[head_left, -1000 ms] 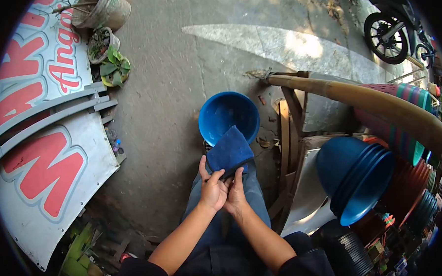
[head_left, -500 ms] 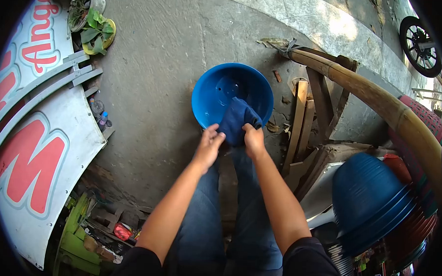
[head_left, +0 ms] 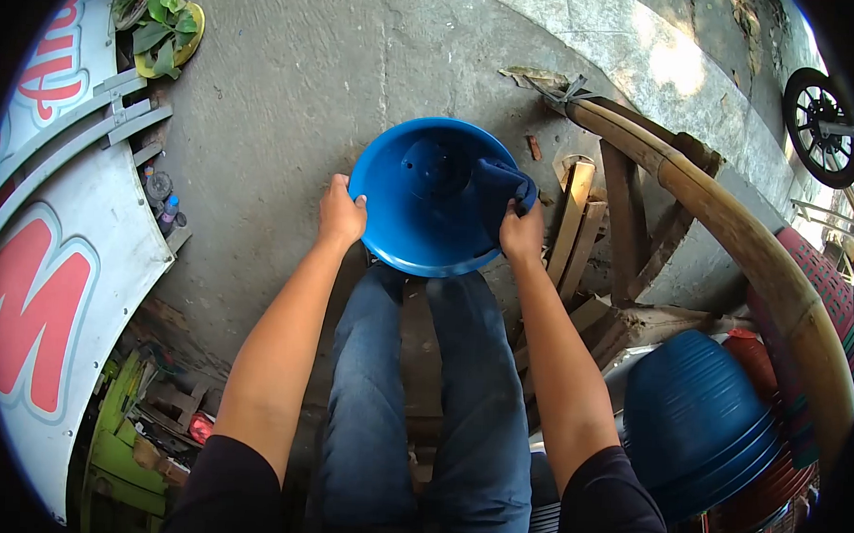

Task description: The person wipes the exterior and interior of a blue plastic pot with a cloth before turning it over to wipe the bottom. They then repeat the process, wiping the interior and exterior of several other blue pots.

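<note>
Just beyond the knees of the jeans (head_left: pixel 373 359), a blue basin (head_left: pixel 400 222) presents its open mouth upward, the left hand (head_left: pixel 342 211) closed on its left rim. The right hand (head_left: pixel 522 233) is closed on a dark blue cloth (head_left: pixel 496 186) lying against the basin's right inner wall; whether it also grips the rim cannot be told. Farther off, at right, are stacked blue basins (head_left: pixel 692 411), a bamboo pole (head_left: pixel 725 205) and, farthest, a black wheel (head_left: pixel 814 127).
</note>
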`<state>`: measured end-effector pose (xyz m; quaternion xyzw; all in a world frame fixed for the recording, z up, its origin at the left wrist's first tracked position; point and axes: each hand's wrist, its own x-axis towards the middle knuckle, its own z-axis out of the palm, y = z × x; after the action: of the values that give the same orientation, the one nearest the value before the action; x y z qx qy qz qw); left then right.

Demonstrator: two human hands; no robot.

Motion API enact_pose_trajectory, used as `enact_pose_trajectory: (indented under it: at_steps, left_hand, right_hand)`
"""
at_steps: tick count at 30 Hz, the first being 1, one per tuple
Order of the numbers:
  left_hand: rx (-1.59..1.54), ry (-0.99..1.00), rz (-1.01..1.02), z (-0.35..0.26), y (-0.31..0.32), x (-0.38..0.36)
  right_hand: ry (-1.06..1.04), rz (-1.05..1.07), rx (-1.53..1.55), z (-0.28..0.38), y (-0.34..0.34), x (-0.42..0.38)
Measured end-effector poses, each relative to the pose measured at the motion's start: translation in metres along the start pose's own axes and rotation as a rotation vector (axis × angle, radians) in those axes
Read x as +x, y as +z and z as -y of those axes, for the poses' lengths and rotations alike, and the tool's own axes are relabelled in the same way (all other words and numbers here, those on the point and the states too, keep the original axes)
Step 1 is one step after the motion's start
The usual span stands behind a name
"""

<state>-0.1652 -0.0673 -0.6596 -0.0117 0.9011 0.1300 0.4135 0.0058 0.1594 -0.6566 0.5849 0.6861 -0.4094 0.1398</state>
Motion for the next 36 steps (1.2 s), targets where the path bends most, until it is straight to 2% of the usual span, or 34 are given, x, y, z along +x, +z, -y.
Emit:
enact_pose_trajectory:
  at_steps: [2, 4, 7, 9, 13, 16, 17, 18, 19, 22, 23, 25, 28, 30, 32, 34, 36]
  left_hand:
    - [-0.007, 0.014, 0.003, 0.004, 0.001, -0.002]
    - [0.161, 0.115, 0.069, -0.002, -0.006, -0.006]
    - [0.197, 0.103, 0.062, -0.003, -0.004, -0.005]
    - [0.166, 0.145, 0.045, 0.003, -0.003, -0.003]
    - [0.073, 0.237, 0.012, 0.011, -0.003, 0.0]
    - [-0.024, 0.296, -0.018, 0.011, -0.01, -0.008]
    - [-0.019, 0.306, -0.021, 0.009, -0.017, -0.01]
    - [-0.088, 0.248, 0.078, 0.004, -0.028, -0.016]
    - [-0.157, 0.193, 0.177, -0.002, -0.038, -0.021]
    - [-0.242, 0.224, 0.197, -0.018, -0.069, -0.051]
    - [-0.261, 0.228, 0.193, -0.023, -0.08, -0.064]
    - [-0.327, 0.302, 0.227, -0.026, -0.099, -0.088]
    - [-0.382, 0.361, 0.342, -0.03, -0.131, -0.128]
    - [-0.421, 0.392, 0.372, -0.053, -0.167, -0.177]
    - [-0.441, 0.397, 0.484, -0.068, -0.201, -0.22]
    - [-0.431, 0.56, 0.482, -0.053, -0.207, -0.242]
    - [-0.349, 0.85, 0.458, -0.069, -0.24, -0.285]
  right_hand:
    - [0.029, -0.003, -0.033, 0.007, -0.001, -0.001]
    - [0.057, -0.012, -0.065, 0.013, -0.002, -0.002]
    - [0.102, -0.009, -0.107, 0.021, -0.007, -0.003]
    - [0.145, 0.13, -0.176, 0.021, -0.009, -0.004]
    - [0.095, 0.131, -0.123, 0.02, -0.015, -0.009]
    - [0.103, 0.137, -0.038, 0.022, -0.029, -0.025]
    - [-0.002, 0.138, 0.023, 0.022, -0.037, -0.033]
    - [-0.11, 0.132, 0.085, 0.024, -0.046, -0.042]
    - [-0.116, 0.115, 0.097, 0.026, -0.055, -0.051]
    - [-0.213, 0.135, 0.413, 0.037, -0.091, -0.08]
    - [-0.232, 0.111, 0.426, 0.04, -0.105, -0.094]
    - [-0.076, 0.151, 0.573, 0.05, -0.134, -0.126]
    - [-0.133, 0.057, 0.543, 0.069, -0.175, -0.179]
    - [-0.186, -0.117, 0.52, 0.063, -0.19, -0.216]
    - [-0.249, -0.218, 0.524, 0.067, -0.213, -0.255]
    - [-0.29, -0.293, 0.467, 0.065, -0.24, -0.291]
    - [-0.287, -0.301, 0.609, 0.061, -0.265, -0.319]
